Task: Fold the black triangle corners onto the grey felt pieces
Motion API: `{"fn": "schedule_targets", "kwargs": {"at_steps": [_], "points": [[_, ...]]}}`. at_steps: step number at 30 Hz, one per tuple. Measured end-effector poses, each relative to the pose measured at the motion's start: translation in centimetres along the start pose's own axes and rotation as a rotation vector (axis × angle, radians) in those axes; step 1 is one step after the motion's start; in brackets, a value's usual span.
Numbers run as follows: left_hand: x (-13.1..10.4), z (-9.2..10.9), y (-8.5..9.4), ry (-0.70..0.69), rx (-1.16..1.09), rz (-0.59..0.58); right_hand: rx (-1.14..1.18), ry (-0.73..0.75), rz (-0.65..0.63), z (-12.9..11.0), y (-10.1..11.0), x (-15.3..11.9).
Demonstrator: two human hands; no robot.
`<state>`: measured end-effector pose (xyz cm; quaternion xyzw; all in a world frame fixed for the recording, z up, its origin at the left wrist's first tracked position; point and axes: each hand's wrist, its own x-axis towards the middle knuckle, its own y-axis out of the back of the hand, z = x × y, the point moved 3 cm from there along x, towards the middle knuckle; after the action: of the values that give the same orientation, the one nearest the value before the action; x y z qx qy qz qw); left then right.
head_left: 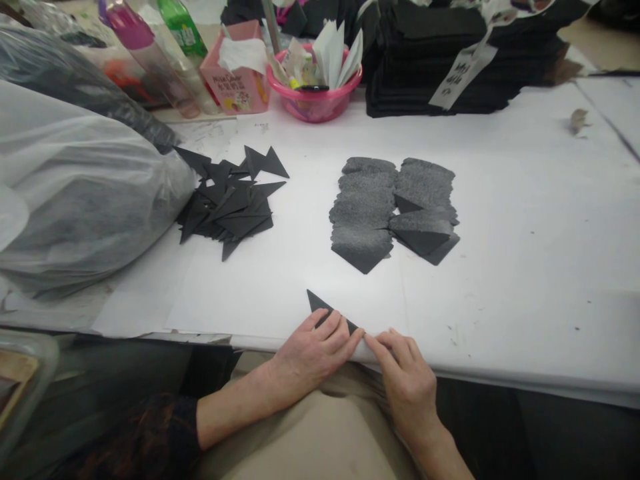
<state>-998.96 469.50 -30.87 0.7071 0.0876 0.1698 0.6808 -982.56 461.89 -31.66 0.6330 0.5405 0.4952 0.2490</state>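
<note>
Left hand (317, 345) holds down a black triangle (315, 303) while the right hand (409, 375) seems to pinch its corner between them, where uneven pressure might crease it.

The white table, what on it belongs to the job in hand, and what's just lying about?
Likely in the work:
Black triangle, left hand over it, right hand at one end
Loose black pile
Two overlapped dark rows

Probably just lying about:
Pink basket
Pink box
Green bottle

Unclear: plastic bag, tagged stack.
</note>
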Motion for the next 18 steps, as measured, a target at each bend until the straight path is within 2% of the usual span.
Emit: {"fn": "schedule_targets", "kwargs": {"at_steps": [3,8,13,18], "points": [[0.0,0.0,-0.1,0.008,-0.001,0.01,0.011,-0.006,-0.009,0.2,0.0,-0.3],[0.0,-0.1,-0.2,0.007,-0.005,0.037,0.013,-0.106,0.019,0.5,0.3,-1.2],[0.0,-0.2,-0.2,0.017,-0.035,0.067,-0.091,-0.108,0.095,-0.9,-0.3,-0.4],[-0.4,-0.3,-0.5,0.06,-0.083,0.1,-0.175,-0.117,0.063,-2.0,-1.1,0.5]]}}
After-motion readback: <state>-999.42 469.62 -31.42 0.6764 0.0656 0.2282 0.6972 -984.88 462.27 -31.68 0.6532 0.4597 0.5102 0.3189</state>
